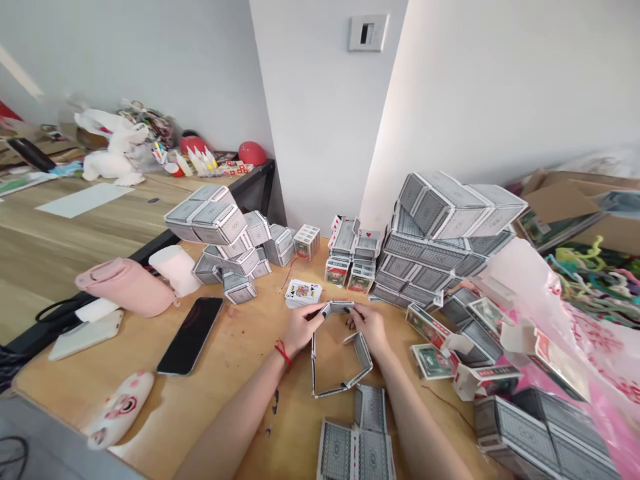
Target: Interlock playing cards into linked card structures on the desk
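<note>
My left hand (301, 329) and my right hand (369, 327) meet at the far side of a ring of folded playing cards (340, 360) standing on edge on the wooden table (235, 373). Both hands pinch the card segment at the ring's top. Just behind the hands lies a face-up deck of cards (303, 292). Several folded card blocks (356, 443) lie flat between my forearms at the near edge.
Stacked card-block structures stand at left (225, 237) and right (440, 233). Card boxes (453, 350) and a pink plastic bag (560, 333) crowd the right. A black phone (191, 335), pink pouch (127, 285) and white mouse-like toy (120, 408) lie left.
</note>
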The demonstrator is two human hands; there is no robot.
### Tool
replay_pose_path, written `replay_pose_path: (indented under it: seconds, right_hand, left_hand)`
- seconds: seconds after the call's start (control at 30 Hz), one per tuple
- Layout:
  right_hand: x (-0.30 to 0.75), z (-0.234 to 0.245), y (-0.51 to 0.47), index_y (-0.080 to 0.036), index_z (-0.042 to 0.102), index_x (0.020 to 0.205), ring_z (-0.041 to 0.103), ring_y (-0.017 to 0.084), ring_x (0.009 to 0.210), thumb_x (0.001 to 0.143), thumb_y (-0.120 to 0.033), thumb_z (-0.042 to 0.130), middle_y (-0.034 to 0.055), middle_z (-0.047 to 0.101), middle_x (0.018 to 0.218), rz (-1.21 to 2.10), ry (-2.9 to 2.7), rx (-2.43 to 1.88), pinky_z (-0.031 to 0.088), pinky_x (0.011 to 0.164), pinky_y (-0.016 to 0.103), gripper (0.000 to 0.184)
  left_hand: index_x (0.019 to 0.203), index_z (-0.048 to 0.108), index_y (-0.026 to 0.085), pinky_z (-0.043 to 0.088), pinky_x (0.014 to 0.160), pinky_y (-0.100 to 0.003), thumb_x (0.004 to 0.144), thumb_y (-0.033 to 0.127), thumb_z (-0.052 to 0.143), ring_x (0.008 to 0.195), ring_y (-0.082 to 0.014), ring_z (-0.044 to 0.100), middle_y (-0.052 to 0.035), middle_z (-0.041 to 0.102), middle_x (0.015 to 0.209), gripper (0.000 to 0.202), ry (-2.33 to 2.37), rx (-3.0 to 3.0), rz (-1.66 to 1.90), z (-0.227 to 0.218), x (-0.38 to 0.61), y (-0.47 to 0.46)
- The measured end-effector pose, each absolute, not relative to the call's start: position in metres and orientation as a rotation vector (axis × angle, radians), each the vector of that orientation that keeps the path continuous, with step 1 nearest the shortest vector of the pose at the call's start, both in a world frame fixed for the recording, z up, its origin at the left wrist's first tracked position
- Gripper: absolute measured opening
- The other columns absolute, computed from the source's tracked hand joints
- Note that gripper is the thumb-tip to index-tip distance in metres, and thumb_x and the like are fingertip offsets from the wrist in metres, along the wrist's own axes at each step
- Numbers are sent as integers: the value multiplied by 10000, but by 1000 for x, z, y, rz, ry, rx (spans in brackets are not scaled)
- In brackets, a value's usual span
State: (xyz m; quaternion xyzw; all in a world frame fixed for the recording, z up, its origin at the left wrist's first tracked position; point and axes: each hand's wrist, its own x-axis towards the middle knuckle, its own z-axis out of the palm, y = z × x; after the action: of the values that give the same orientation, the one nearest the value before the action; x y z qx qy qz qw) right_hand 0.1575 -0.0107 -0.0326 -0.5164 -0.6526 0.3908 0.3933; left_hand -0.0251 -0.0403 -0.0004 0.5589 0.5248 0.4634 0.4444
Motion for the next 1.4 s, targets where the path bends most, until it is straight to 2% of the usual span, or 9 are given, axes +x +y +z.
replay_pose_path:
  seconds: [0.13,0.3,0.43,0.57,0.67,0.9,1.07,1.2,1.4]
  right_hand:
    - [158,-27,-16,-220,624,594,555,189,522,798,-423,461,29,599,544,882,-1718,-1279,429,536,281,330]
    - [154,-23,-20,-226,690,702,600,218,720,786,-395,504,58,662,756,866,-1741,-1184,468,677,328,265]
    - [152,-25,-18,-229,695,643,597,202,706,748,-397,559,56,654,774,851,-1743,-1228,475,661,322,241]
    - [154,-25,-17,-239,715,759,597,206,743,697,-369,627,53,657,794,886,-1696,-1250,482,685,328,169]
    - [157,-25,-17,-223,707,867,601,210,758,640,-356,683,66,663,835,946,-1592,-1238,491,686,332,264]
    - [166,-23,-17,-167,679,904,599,171,675,684,-391,642,71,673,820,1105,-1406,-1219,481,639,299,315]
    - [167,-22,-16,-145,677,791,561,157,571,738,-474,564,58,650,666,1157,-1338,-1212,453,560,281,352]
    - [166,-23,-15,-156,670,777,554,151,573,764,-518,510,71,656,726,1234,-1170,-1139,437,538,272,396]
    - [168,-25,-14,-180,681,804,544,138,591,737,-480,573,61,661,761,1324,-938,-1014,413,541,254,325]
  left_hand:
    - [966,672,183,446,909,-384,721,213,554,980,-213,598,-46,670,1017,273,1273,1369,1142,-1,-28,-38]
    - [994,649,177,419,927,-379,719,176,531,1007,-203,575,-60,651,1054,300,1218,1393,1169,-1,-32,-39]
    - [1016,624,182,409,911,-361,715,145,506,1002,-193,553,-64,622,1061,326,1186,1504,1217,3,-32,-42]
    - [1032,608,189,392,914,-356,705,116,476,1011,-190,527,-62,598,1062,360,1146,1589,1218,6,-33,-44]
    - [1044,592,188,388,922,-338,680,85,426,1035,-181,520,-47,601,1072,413,1103,1551,1156,5,-35,-45]
    - [913,592,179,438,810,-307,695,100,378,833,-157,569,-31,632,908,316,1137,1469,1129,3,-35,-45]
    - [934,577,165,431,850,-321,769,152,391,931,-179,565,-56,621,957,249,1174,1479,1266,0,-36,-48]
    - [955,564,182,428,891,-356,806,197,420,970,-183,557,-68,605,1003,208,1377,1639,1386,0,-53,-39]
    - [1166,491,194,301,1035,-426,747,175,535,1205,-225,404,-78,506,1243,422,1473,2203,902,8,-91,0]
